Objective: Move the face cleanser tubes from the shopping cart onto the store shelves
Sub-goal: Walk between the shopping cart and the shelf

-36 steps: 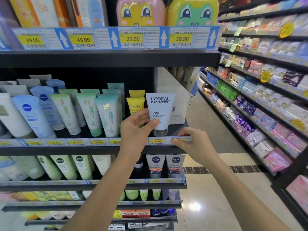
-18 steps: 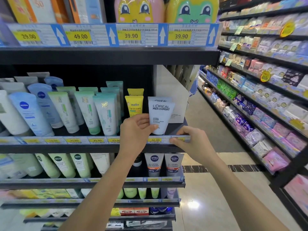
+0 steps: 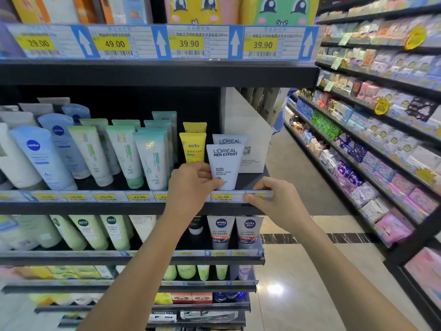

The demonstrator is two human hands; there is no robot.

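**A white tube goes into place at the right end of the middle shelf**

In the head view, we see the white face cleanser tube (image 3: pixel 224 163) near the middle of the frame. It stands cap down and nearly upright on the shelf (image 3: pixel 250 180), just behind the price rail (image 3: pixel 229 196). Directly behind it stands a second white tube (image 3: pixel 230 139) of the same brand. We judge from this that it is placed here to continue a row of one product, with the printed side toward the aisle and above the label that reads 30.00. The yellow tubes (image 3: pixel 192 146) are just to its left and a white card (image 3: pixel 248 139) is just to its right, so the free place is narrow. This is probably why the tube is held low, near the cap, where it can be guided well.

The left hand (image 3: pixel 191 185), a little left of the centre, grips the lower part of this tube. The thumb lies on the front near the cap and the other fingers are curled at the left edge. The tube is not yet released.

The right hand (image 3: pixel 274 199), right of the centre, holds the right end of the price rail. Its fingers are bent over the top edge and the thumb meets them from the front. It carries no tube. We think it steadies the person or the rail, but we cannot tell which.

The shopping cart is not in the frame.
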